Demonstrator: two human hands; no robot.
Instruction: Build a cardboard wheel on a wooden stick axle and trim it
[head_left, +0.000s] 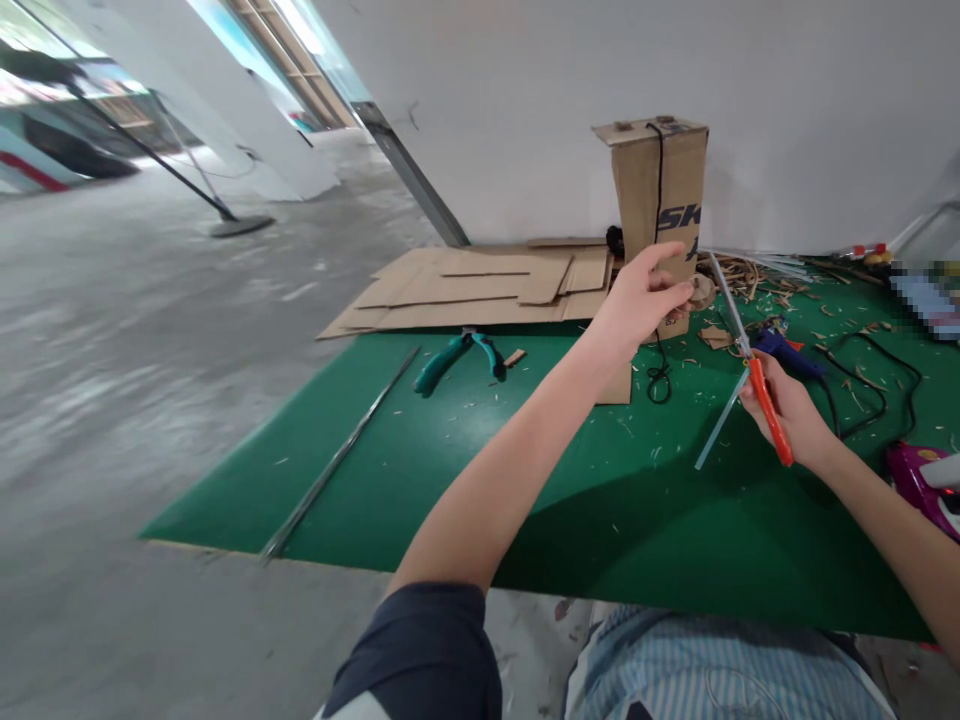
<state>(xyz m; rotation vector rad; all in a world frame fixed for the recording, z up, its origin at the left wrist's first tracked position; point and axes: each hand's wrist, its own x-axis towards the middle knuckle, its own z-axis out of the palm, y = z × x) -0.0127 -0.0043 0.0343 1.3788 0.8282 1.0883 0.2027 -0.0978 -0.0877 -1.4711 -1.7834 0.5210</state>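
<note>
My left hand [639, 300] reaches forward in front of an upright cardboard box [637, 190] with a black cord down its front. Its thumb and fingers pinch a small round piece of cardboard [703, 291]. On the right, my right hand [787, 405] is closed around scissors [766, 405] with red handles, their blades pointing up and away from me. A translucent glue stick [721, 420] slants down from the same hand. Just beyond it lies a blue glue gun [791, 352] with a black cable.
Flat cardboard sheets [480, 285] lie at the back left of the green tabletop [570, 440]. Teal-handled pliers [459, 360] and a long thin strip [341, 455] lie nearer. Cardboard scraps [757, 280] litter the back right. A purple device [919, 480] sits at the right edge.
</note>
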